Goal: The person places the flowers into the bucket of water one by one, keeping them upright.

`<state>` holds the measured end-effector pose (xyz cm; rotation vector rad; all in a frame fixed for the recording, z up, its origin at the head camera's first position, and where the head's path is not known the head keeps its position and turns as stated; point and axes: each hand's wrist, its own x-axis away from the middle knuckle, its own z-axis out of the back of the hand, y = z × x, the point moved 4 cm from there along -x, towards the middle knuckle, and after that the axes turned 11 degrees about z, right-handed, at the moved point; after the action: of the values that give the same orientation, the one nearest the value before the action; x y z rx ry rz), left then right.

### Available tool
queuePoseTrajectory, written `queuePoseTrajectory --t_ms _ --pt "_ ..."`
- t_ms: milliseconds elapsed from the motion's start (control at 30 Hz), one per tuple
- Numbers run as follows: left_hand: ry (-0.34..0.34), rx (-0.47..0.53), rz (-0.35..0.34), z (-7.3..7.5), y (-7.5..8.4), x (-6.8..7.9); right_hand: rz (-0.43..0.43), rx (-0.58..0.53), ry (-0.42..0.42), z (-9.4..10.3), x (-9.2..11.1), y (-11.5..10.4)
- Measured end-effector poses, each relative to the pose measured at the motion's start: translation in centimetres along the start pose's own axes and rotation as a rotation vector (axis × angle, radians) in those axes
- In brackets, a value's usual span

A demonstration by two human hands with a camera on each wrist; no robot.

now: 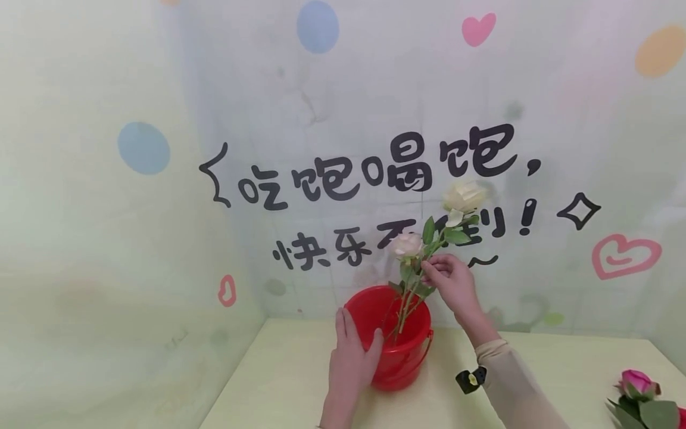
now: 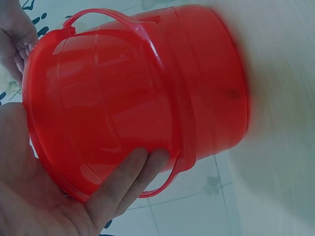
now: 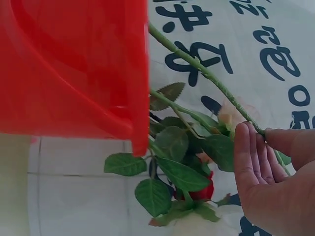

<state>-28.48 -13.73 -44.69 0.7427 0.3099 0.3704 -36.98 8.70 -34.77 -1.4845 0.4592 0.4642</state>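
Glossy red plastic meets skin as a person's left hand rests, long fingers straight, on the bucket at its 8 o'clock side. At 2 o'clock, the right hand pinches a slender, rough green stem between thumb and fingertips. Stems slant out of the bucket's round mouth, a ruffled cream rose at 1 o'clock and a pale pink rose at 12, amid smooth, pointed oval leaves. The right wrist view also shows a red bloom behind foliage. A beige sleeve and a squarish black device mark the right wrist. The bucket stands upright on a pale, smooth tabletop, its curved handle hanging down. Just past 3 o'clock, well apart, sits a layered magenta rose. Behind, a pale backdrop carries rounded black characters, hearts and dots.
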Motion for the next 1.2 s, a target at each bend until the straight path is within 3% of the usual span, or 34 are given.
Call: queuePoseTrajectory --t_ms 400,733,1200 --pt "-0.002 0.000 -0.018 0.0 0.2 0.0 -0.043 0.098 -0.098 -1.6 1.1 2.2" --pt "-0.003 -0.003 -0.009 0.1 0.1 0.1 -0.045 0.141 -0.115 -2.7 1.7 3.1" --pt "0.001 -0.006 -0.015 0.1 0.0 0.1 -0.044 0.301 -0.204 -3.8 2.7 3.4"
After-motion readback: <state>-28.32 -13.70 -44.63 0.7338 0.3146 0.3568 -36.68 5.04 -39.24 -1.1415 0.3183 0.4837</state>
